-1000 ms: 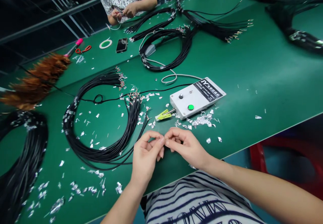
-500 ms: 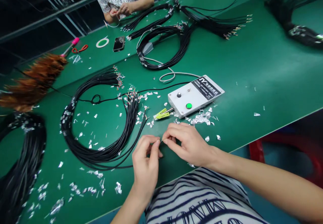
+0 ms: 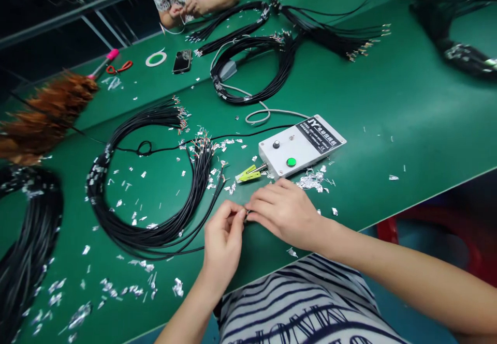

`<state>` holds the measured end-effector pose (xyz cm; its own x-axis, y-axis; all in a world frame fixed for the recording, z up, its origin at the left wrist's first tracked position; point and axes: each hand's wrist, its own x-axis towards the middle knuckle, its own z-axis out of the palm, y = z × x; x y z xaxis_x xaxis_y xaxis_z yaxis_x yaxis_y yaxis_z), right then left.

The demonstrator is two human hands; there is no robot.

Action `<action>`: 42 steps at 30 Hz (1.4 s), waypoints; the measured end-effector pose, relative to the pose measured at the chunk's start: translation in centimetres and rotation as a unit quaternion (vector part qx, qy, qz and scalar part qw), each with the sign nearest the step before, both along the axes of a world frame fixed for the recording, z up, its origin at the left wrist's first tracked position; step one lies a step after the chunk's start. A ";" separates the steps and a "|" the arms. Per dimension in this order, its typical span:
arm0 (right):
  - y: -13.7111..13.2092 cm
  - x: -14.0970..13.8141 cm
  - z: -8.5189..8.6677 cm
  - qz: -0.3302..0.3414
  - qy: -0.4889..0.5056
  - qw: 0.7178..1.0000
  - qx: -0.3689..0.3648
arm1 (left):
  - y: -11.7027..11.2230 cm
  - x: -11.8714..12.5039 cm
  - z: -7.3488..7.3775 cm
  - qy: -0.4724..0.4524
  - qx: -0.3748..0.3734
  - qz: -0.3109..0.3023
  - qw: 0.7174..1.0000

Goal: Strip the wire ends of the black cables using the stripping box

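Observation:
My left hand (image 3: 223,235) pinches a black cable near its end, just above the green table. That cable runs left into a coiled bundle of black cables (image 3: 143,238) with stripped, coloured wire ends. Fingertips of my right hand (image 3: 285,209) meet the left ones and are closed on the cable's tip, which is mostly hidden between them. Just beyond my hands lies a white control box (image 3: 289,150) with a green button and a dark knob. A yellow clip (image 3: 249,174) sticks out from its near-left side.
Foil scraps (image 3: 312,179) litter the green table (image 3: 388,126). Farther off are another cable coil (image 3: 285,70), a phone (image 3: 182,61), a tape roll (image 3: 156,59), red-handled scissors (image 3: 119,67) and a brown feather duster (image 3: 50,111). Across the table a person's hands (image 3: 188,9) hold a thin pale cable.
My right hand's fingers have turned and drawn together over the cable tip, now covering more of it. My left hand keeps its pinch. The view has shifted slightly.

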<state>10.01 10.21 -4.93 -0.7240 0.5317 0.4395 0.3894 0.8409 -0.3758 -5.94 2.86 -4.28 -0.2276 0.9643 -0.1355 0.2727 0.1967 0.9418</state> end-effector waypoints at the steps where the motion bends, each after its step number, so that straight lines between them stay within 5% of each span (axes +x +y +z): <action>1: 0.1 -0.3 0.1 0.006 -0.010 1.000 0.025 | 0.0 -0.1 0.0 0.037 0.019 -0.015 0.999; 6: 0.2 -0.8 -0.2 -0.007 -0.046 0.997 0.061 | 0.5 -0.4 -0.4 0.171 0.131 -0.066 0.974; 10: 0.6 -0.3 -0.1 -0.031 -0.056 0.997 0.044 | 1.3 -1.0 -0.7 0.031 0.033 -0.014 0.999; 13: 1.9 -0.1 0.8 -0.049 -0.072 0.995 0.044 | 2.2 -1.6 -0.7 -0.100 -0.041 0.029 0.994; 16: 4.0 -0.6 1.8 -0.057 -0.122 0.989 0.063 | 3.1 -2.0 -0.6 -0.134 -0.057 0.042 0.988; 23: 7.4 -2.2 1.8 -0.011 -0.243 0.967 0.069 | 4.3 -2.7 -1.0 -0.098 -0.016 0.058 0.993; 42: 7.2 -2.5 1.1 -0.015 -0.263 0.961 0.083 | 5.9 -2.3 -2.6 -0.013 0.014 0.036 0.999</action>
